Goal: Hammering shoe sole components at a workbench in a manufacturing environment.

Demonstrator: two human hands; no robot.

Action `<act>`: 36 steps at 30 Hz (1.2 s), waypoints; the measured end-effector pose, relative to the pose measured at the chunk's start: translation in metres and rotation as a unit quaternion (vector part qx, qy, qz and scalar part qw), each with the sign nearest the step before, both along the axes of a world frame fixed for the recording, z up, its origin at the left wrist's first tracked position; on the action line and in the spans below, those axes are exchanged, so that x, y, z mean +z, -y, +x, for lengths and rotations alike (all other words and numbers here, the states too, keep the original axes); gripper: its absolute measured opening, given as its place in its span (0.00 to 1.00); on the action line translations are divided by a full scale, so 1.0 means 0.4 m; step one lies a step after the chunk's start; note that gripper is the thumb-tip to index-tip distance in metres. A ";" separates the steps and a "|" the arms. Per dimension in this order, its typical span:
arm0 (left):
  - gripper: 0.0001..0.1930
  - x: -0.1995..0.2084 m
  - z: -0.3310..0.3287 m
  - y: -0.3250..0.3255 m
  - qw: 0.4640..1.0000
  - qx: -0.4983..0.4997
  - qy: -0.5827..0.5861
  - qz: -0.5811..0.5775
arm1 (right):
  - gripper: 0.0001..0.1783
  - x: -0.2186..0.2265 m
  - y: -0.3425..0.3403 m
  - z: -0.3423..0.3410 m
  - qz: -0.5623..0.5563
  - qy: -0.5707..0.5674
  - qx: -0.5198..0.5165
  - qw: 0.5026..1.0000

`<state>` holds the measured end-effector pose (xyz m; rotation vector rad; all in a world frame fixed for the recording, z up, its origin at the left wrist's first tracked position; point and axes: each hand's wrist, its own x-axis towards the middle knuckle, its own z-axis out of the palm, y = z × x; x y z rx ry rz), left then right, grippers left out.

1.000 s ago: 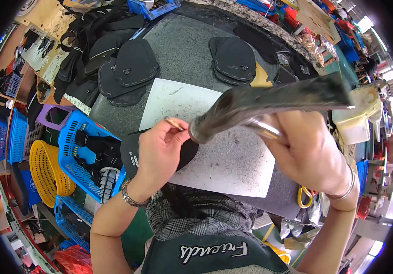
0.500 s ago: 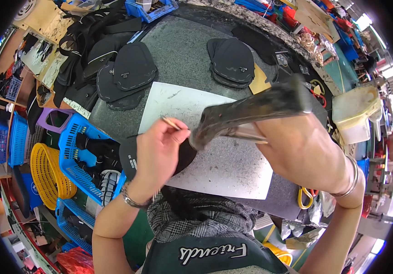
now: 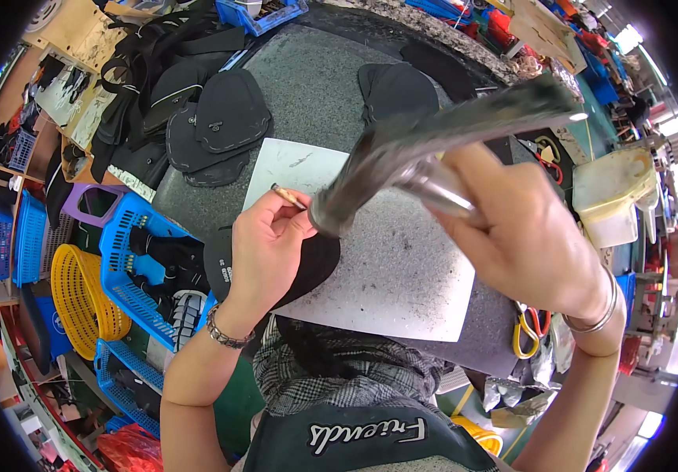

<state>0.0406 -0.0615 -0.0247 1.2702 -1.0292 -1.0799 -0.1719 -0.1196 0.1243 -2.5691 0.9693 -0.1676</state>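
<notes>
My right hand [image 3: 520, 228] grips a hammer by its shiny metal handle [image 3: 437, 189]. The long dark hammer head [image 3: 441, 122] is blurred by motion and slants across the middle, one end beside my left fingertips. Between thumb and fingers, my left hand [image 3: 264, 252] pinches a short thin tan stick-like tool [image 3: 286, 196]; its lower end is hidden. Under that hand lies a rounded black pad [image 3: 315, 263] with small white print, partly covered by my wrist. The pad overlaps the left edge of a scuffed white board [image 3: 410, 291].
Stacked black stitched pads [image 3: 232, 114] lie at the far left, more pads [image 3: 402, 90] beyond the hammer. Yellow-handled scissors [image 3: 524, 334] rest at the right edge. A blue basket [image 3: 122, 244] of black parts and a yellow basket [image 3: 87, 303] stand left. A whitish tub [image 3: 610, 197] is at right.
The hammer has swung upward, its far end moving up and right, and looks larger. My left hand has shifted slightly left, still pinching the stick-like tool.
</notes>
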 end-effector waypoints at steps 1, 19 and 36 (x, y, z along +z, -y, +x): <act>0.04 0.002 -0.003 -0.004 1.000 0.003 0.000 0.000 | 0.19 0.009 0.001 0.000 -0.026 0.046 -0.004 0.999; 0.09 0.021 0.118 -0.120 0.966 -0.061 0.207 -0.145 | 0.13 -0.108 -0.033 -0.063 -0.035 0.016 -0.066 0.997; 0.08 0.082 0.047 -0.122 0.998 -0.034 -0.029 -0.038 | 0.18 -0.241 -0.093 -0.047 -0.147 -0.015 0.015 0.989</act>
